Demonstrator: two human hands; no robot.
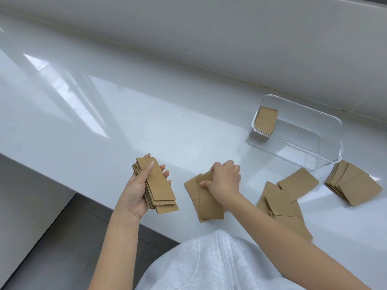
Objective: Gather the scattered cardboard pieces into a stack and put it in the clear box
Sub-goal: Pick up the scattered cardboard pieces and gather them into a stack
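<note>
My left hand holds a stack of brown cardboard pieces above the counter's front edge, thumb on top. My right hand presses its fingers on two overlapping cardboard pieces lying flat on the counter, pinching the upper end of the top one. More pieces lie to the right: a loose overlapping group, a single piece, and a fanned pile. The clear box stands at the back right, open, with cardboard leaning against its left end.
The white glossy counter runs diagonally, with a white wall behind it. Its front edge drops to a dark floor at the lower left. My white garment fills the bottom centre.
</note>
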